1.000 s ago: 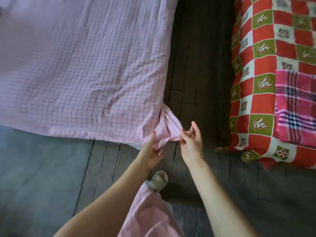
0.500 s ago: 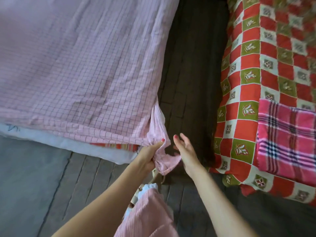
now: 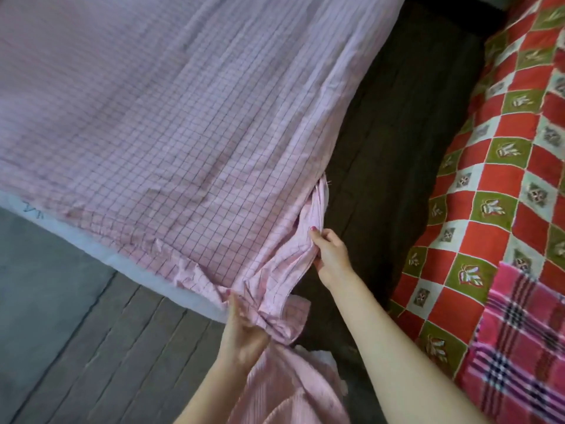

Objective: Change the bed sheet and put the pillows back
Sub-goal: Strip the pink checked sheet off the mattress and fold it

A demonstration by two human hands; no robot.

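A pink checked bed sheet [image 3: 171,123] covers the mattress [image 3: 91,250], whose pale blue-white edge shows along the near side. At the near right corner the sheet is bunched and pulled up. My left hand [image 3: 244,328] grips the gathered corner fabric from below. My right hand [image 3: 331,252] pinches a fold of the sheet on the mattress's right side, a little farther along. No pillows are in view.
A second bed with a red, green and white checked cover [image 3: 501,191] lies to the right, with a pink plaid cloth [image 3: 526,341] on it. A dark wooden floor strip [image 3: 391,148] separates the beds. Grey floor planks [image 3: 91,347] lie in front. My pink striped garment [image 3: 293,390] hangs below.
The sheet corner has been lifted and bunched, baring more of the mattress edge. My right hand moved from open beside the corner to pinching the side fold; my left hand keeps its grip.
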